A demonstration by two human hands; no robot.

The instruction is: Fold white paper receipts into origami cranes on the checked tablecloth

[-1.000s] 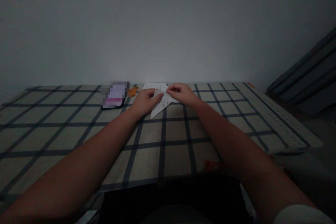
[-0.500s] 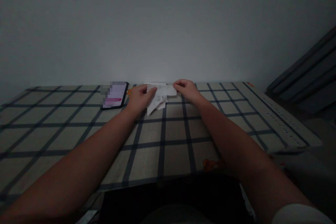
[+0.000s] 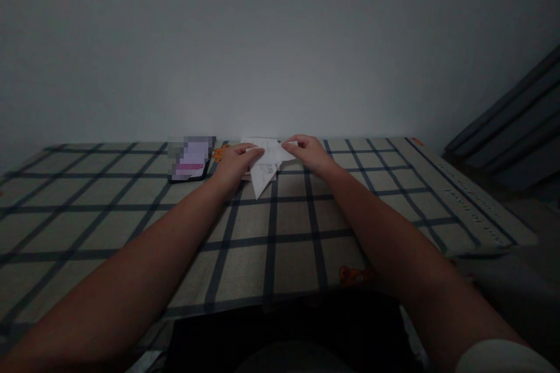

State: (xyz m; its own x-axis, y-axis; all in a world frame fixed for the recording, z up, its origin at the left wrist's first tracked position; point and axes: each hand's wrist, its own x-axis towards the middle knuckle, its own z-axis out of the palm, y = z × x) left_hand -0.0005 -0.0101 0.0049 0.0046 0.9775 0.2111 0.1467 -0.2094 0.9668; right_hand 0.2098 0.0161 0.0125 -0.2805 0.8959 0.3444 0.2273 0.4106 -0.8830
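Between my two hands is a folded white sheet of paper [image 3: 264, 173] with faint print on it; one pointed corner hangs toward me. My left hand [image 3: 238, 164] pinches its left side between thumb and fingers. At its right side, my right hand [image 3: 308, 152] pinches the paper near a small flap. More white paper [image 3: 258, 141] lies behind and beneath the sheet, partly covered by it. How many layers there are I cannot tell.
A phone [image 3: 192, 158] with a lit, partly blurred screen lies left of my left hand. The checked tablecloth [image 3: 289, 215] covers the table, with lettering along its right edge. A pale wall [image 3: 280, 41] rises directly behind. Dark grey folded fabric [image 3: 516, 122] hangs at the right.
The paper has turned, so its pointed corner now hangs lower and more to the right. My right hand has shifted slightly left, and its fingers now grip further in on the paper.
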